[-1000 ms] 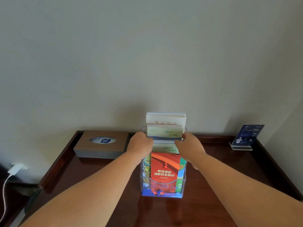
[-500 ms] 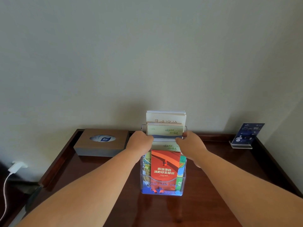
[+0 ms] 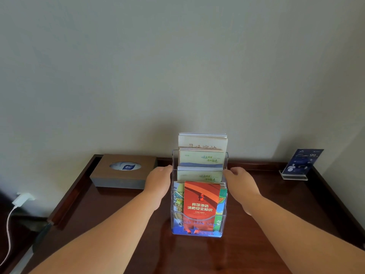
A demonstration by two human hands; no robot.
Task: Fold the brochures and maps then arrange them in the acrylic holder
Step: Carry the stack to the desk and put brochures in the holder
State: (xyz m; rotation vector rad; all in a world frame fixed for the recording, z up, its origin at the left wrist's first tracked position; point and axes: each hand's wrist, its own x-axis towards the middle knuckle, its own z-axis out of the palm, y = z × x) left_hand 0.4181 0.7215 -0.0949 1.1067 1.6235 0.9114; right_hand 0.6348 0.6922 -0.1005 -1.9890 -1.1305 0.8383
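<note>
The clear holder [image 3: 224, 219], full of brochures [image 3: 201, 198], stands on the table [image 3: 118, 224] between the left hand [image 3: 158, 180] and right hand [image 3: 240, 182]. Both hands' relaxed fingers lie beside its side walls and clamp nothing. It looks stiff, slick and top-heavy, so it is best gripped low on both walls.

Brochures [image 3: 201, 202] in holder [image 3: 225, 161] at table [image 3: 118, 224] centre; tissue box [image 3: 122, 175] left, sign stand [image 3: 302, 163] right.
</note>
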